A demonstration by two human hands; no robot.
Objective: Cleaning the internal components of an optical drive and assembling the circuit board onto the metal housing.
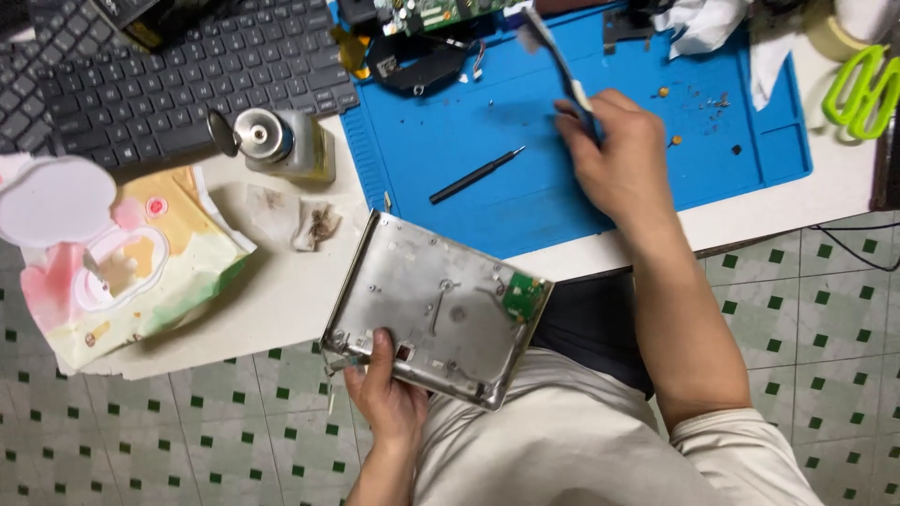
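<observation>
Looks to me like mid-teardown cleaning; the left hand (389, 398) is clamped on the near edge of a silver metal drive casing (436, 309), thumb on top, holding it tilted off the bench (281, 290) edge over the lap, with a small green circuit board (523, 296) on its right corner; the right hand (614, 155) is closed around what I think is a thin brush or flat tool (558, 56), blurred, so I can't say exactly what it is, raised over the blue silicone work mat (450, 141); my guess is the next move brings that tool down onto the casing, which calls for a steady left grip and a short swing toward the body; room-wise the middle of the mat is fairly open apart from a black screwdriver (476, 175) lying diagonally and a few loose screws (670, 117) near the right hand, easy to knock; to the left there's a metal-capped solvent bottle (281, 141) just beside the mat, dirty wipes (314, 225) next to it, a wet-wipe pack (122, 267) hanging near the bench edge, and a laptop keyboard (169, 70) behind; green scissors (858, 89) sit far right, well apart.
</observation>
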